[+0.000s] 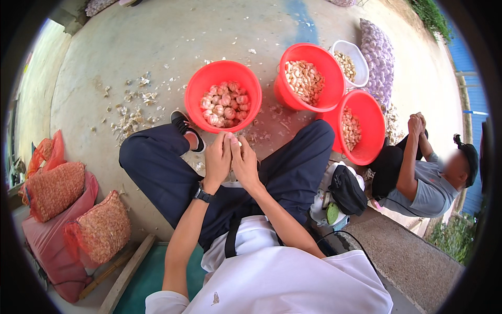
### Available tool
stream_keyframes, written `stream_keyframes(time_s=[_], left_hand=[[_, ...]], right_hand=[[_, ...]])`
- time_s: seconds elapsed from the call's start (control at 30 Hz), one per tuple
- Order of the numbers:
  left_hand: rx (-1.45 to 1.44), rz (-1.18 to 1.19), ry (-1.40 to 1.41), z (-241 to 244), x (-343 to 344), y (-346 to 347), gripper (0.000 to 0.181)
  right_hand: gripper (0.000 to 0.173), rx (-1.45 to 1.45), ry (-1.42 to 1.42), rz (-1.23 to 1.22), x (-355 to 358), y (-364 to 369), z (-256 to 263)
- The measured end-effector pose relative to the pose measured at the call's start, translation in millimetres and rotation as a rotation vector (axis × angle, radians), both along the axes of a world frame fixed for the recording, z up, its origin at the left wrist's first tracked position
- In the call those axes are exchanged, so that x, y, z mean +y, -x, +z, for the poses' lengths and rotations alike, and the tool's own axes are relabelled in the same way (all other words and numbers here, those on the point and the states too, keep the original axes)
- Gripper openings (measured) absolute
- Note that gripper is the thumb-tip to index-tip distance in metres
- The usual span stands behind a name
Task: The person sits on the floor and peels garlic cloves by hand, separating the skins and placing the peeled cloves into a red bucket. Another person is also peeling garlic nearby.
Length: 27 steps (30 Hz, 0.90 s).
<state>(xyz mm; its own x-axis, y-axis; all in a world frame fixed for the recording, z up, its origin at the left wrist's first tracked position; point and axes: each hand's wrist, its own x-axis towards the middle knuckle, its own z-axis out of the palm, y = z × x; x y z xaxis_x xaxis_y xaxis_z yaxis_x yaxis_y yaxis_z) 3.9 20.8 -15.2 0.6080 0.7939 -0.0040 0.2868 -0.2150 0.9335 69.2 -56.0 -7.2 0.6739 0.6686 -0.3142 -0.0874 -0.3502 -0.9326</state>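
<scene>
My left hand (218,159), with a dark watch (204,195) at its wrist, meets my right hand (245,161) between my knees. The thumbs press together, and both hands grip a small pale piece of garlic (240,144), largely covered by the fingers. Just beyond them stands a red bucket (192,98) with several whole garlic bulbs (224,103) in it. To its right, another red bucket (280,88) holds loose garlic cloves (304,80).
A third red bucket (374,133) and a white bucket (364,74) also contain cloves. A net sack of garlic bulbs (377,59) lies behind. At right sits a person (419,184). Filled red net sacks (102,227) lie at left. Garlic skins (131,119) litter the concrete floor (149,39).
</scene>
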Motion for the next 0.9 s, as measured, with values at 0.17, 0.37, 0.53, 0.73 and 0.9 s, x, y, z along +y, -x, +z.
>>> stream_keyframes(time_s=[0.17,0.37,0.53,0.73,0.9], left_hand=[[0.069,0.007,-0.046,-1.9,-7.9,-3.6,0.03],[-0.017,0.083,-0.026,-8.3,-13.2,-10.3,0.034],[-0.06,0.128,-0.072,-9.7,-12.4,-9.3,0.033],[-0.077,0.066,0.229,5.8,-7.1,-7.1,0.032],[-0.171,0.219,0.016,-4.4,11.2,-1.2,0.033]], right_hand=[[0.038,0.051,-0.044,-0.099,-5.8,-1.6,-13.5],[0.042,0.283,-0.234,-0.253,-7.7,4.3,-30.8],[0.041,0.468,-0.286,-0.334,1.5,10.1,-27.0],[0.022,1.208,-0.463,-0.088,-13.6,-21.9,-35.7],[0.022,1.252,-0.406,-0.307,-28.1,-40.1,-73.8]])
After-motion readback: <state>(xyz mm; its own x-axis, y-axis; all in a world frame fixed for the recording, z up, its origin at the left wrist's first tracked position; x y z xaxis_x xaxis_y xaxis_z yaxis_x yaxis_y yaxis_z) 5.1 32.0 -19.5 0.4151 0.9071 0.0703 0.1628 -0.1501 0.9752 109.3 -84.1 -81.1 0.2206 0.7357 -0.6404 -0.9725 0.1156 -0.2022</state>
